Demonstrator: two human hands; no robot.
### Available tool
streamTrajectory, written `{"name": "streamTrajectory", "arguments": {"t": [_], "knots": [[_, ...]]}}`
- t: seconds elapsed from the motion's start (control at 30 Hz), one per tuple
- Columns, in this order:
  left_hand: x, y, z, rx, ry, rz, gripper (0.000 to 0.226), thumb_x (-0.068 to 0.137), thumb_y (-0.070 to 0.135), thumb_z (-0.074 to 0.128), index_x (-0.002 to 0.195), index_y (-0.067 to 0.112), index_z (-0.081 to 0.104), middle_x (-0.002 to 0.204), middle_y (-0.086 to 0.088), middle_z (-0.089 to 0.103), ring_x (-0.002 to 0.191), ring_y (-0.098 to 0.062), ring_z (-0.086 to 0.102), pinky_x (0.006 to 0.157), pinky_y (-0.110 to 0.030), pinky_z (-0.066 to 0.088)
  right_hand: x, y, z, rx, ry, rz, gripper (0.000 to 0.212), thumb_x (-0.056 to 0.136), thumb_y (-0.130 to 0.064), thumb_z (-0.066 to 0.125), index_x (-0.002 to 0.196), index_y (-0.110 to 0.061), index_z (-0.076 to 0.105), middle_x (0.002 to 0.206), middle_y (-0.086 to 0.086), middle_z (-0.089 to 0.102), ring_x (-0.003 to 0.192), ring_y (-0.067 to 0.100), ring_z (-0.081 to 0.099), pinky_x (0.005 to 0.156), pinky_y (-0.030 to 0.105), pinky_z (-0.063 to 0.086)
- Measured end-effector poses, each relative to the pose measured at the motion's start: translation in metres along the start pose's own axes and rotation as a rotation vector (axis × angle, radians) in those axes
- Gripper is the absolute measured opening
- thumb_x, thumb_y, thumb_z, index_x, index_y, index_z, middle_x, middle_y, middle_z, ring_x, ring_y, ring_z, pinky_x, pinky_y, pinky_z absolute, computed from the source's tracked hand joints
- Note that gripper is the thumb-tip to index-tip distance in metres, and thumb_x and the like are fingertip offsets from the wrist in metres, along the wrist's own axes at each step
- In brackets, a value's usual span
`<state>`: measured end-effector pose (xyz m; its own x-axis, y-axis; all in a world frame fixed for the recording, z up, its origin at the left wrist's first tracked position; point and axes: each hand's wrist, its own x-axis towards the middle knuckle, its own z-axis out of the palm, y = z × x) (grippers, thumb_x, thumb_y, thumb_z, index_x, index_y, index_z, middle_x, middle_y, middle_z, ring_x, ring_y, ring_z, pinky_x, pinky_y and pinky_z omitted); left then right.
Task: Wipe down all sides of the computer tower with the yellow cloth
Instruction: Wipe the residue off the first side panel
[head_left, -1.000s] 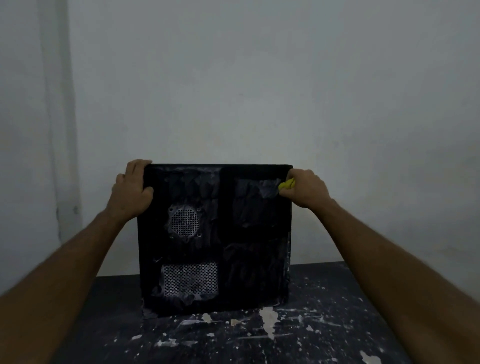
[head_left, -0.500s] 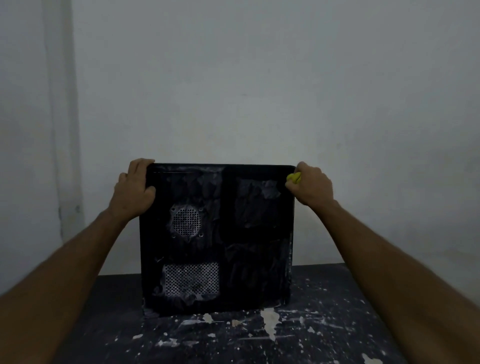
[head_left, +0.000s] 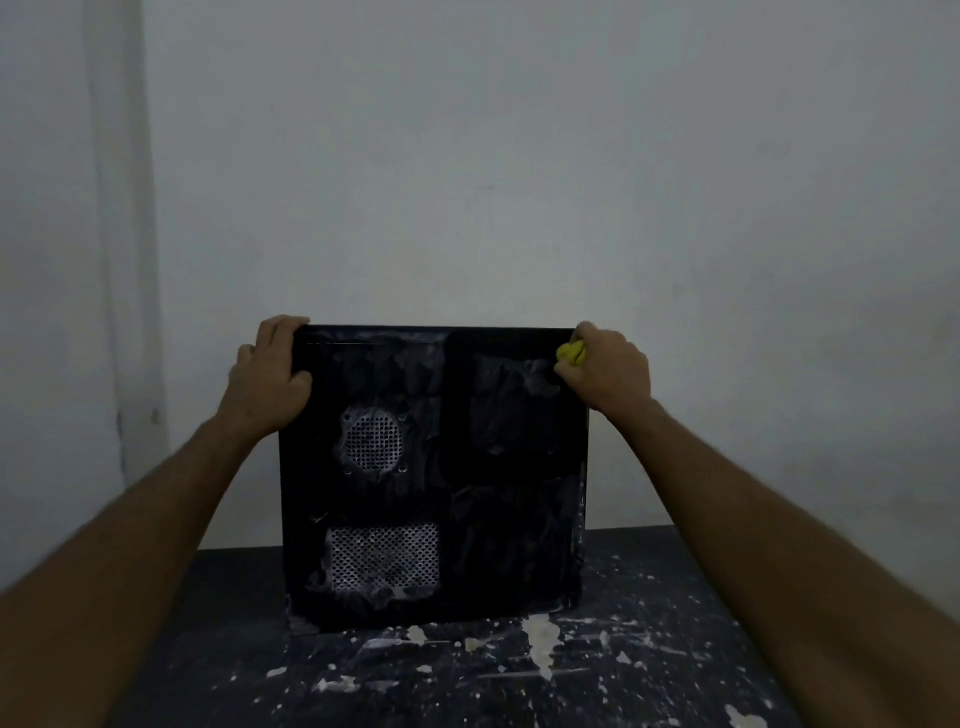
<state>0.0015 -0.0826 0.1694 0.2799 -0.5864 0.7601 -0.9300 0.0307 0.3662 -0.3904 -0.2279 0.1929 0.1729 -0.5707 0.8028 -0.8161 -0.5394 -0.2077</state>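
Both hands are clamped on the computer tower and we have it upright on the near-middle of the table, its broad dusty side panel facing us and its far side close to the pale wall. Our left hand grips the top left corner, fingers hooked over the top edge and thumb pressed against the panel. Our right hand sits at the top right corner, fingers curled tight around the yellow cloth, which is bunched into a small wad and pressed against the tower's right edge just below the top; only a bit of yellow peeks out from the fist. That table is dark and spattered with pale flecks and blotches, thickest right in front of the tower's base. On the panel we can see grey smears of dust across the upper half. Lower left on it there's a rectangular mesh vent, light against the black. Above that sits a round fan grille with small screw holes at its corners.
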Motion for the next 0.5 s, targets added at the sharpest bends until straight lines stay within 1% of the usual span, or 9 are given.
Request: {"name": "streamTrajectory", "arguments": {"t": [0.03, 0.13, 0.2, 0.23, 0.27, 0.37, 0.4, 0.47, 0.5], "knots": [[0.000, 0.000, 0.000, 0.001, 0.002, 0.003, 0.075, 0.073, 0.028, 0.042, 0.148, 0.024, 0.036, 0.152, -0.002, 0.032, 0.119, -0.048, 0.046, 0.107, -0.060, 0.038, -0.001, -0.002, 0.001, 0.008, 0.000, -0.016, 0.032, 0.083, -0.034, 0.071, 0.107, -0.015, 0.061, 0.099, 0.011, 0.066, 0.089, 0.035, 0.063, 0.066, 0.033, 0.040], [0.000, 0.002, -0.001, -0.002, 0.000, 0.004, 0.075, 0.073, 0.027, 0.042, 0.148, 0.023, 0.036, 0.152, -0.002, 0.033, 0.118, -0.048, 0.046, 0.105, -0.059, 0.039, -0.002, -0.003, 0.002, -0.047, -0.138, -0.070, 0.032, 0.081, -0.038, 0.073, 0.104, -0.018, 0.062, 0.094, 0.006, 0.063, 0.090, 0.033, 0.064, 0.067, 0.032, 0.039], [0.000, 0.001, -0.001, -0.005, 0.002, 0.010, 0.076, 0.073, 0.027, 0.042, 0.148, 0.023, 0.036, 0.152, -0.003, 0.033, 0.119, -0.048, 0.046, 0.105, -0.059, 0.039, 0.001, 0.003, -0.001, -0.025, -0.056, -0.002, 0.035, 0.079, -0.037, 0.074, 0.106, -0.017, 0.063, 0.096, 0.007, 0.063, 0.089, 0.033, 0.063, 0.067, 0.032, 0.039], [0.000, 0.001, 0.000, -0.005, 0.002, 0.013, 0.076, 0.073, 0.027, 0.042, 0.148, 0.023, 0.036, 0.152, -0.003, 0.033, 0.119, -0.048, 0.046, 0.105, -0.059, 0.038, 0.002, 0.004, -0.002, -0.001, -0.007, 0.008, 0.034, 0.080, -0.035, 0.074, 0.107, -0.016, 0.062, 0.098, 0.008, 0.064, 0.089, 0.033, 0.063, 0.067, 0.032, 0.039], [0.000, -0.001, 0.000, -0.003, 0.004, 0.015, 0.075, 0.073, 0.027, 0.042, 0.148, 0.023, 0.035, 0.152, -0.003, 0.033, 0.119, -0.048, 0.047, 0.106, -0.059, 0.038, 0.001, 0.004, -0.002, 0.015, -0.006, -0.021, 0.033, 0.082, -0.033, 0.072, 0.108, -0.017, 0.063, 0.100, 0.009, 0.065, 0.089, 0.033, 0.063, 0.067, 0.033, 0.040], [0.002, -0.004, 0.001, -0.004, -0.003, 0.017, 0.075, 0.073, 0.028, 0.042, 0.148, 0.023, 0.035, 0.152, -0.003, 0.034, 0.120, -0.046, 0.047, 0.106, -0.059, 0.038, -0.003, 0.003, -0.002, -0.044, -0.170, -0.101, 0.029, 0.081, -0.035, 0.073, 0.105, -0.022, 0.064, 0.098, 0.006, 0.065, 0.089, 0.031, 0.064, 0.067, 0.033, 0.043], [0.002, -0.003, 0.001, -0.006, -0.005, 0.017, 0.075, 0.073, 0.028, 0.042, 0.147, 0.024, 0.035, 0.152, -0.003, 0.034, 0.121, -0.046, 0.047, 0.106, -0.059, 0.038, -0.003, 0.005, -0.004, -0.060, -0.155, -0.074, 0.029, 0.080, -0.035, 0.073, 0.104, -0.022, 0.064, 0.096, 0.004, 0.063, 0.087, 0.029, 0.063, 0.067, 0.032, 0.042], [0.002, -0.002, 0.002, -0.013, -0.002, 0.010, 0.075, 0.072, 0.028, 0.042, 0.147, 0.024, 0.035, 0.152, -0.002, 0.033, 0.122, -0.046, 0.047, 0.107, -0.059, 0.038, -0.003, 0.010, -0.005, -0.030, -0.027, -0.016, 0.030, 0.081, -0.033, 0.072, 0.104, -0.018, 0.062, 0.092, 0.003, 0.058, 0.081, 0.026, 0.057, 0.066, 0.032, 0.039], [0.001, -0.002, 0.002, -0.012, 0.002, 0.010, 0.075, 0.073, 0.028, 0.042, 0.148, 0.024, 0.035, 0.153, -0.002, 0.033, 0.122, -0.046, 0.047, 0.107, -0.059, 0.038, -0.004, 0.010, -0.004, -0.012, -0.004, -0.026, 0.030, 0.083, -0.032, 0.071, 0.106, -0.017, 0.061, 0.093, 0.003, 0.058, 0.081, 0.027, 0.056, 0.066, 0.032, 0.038]]}}
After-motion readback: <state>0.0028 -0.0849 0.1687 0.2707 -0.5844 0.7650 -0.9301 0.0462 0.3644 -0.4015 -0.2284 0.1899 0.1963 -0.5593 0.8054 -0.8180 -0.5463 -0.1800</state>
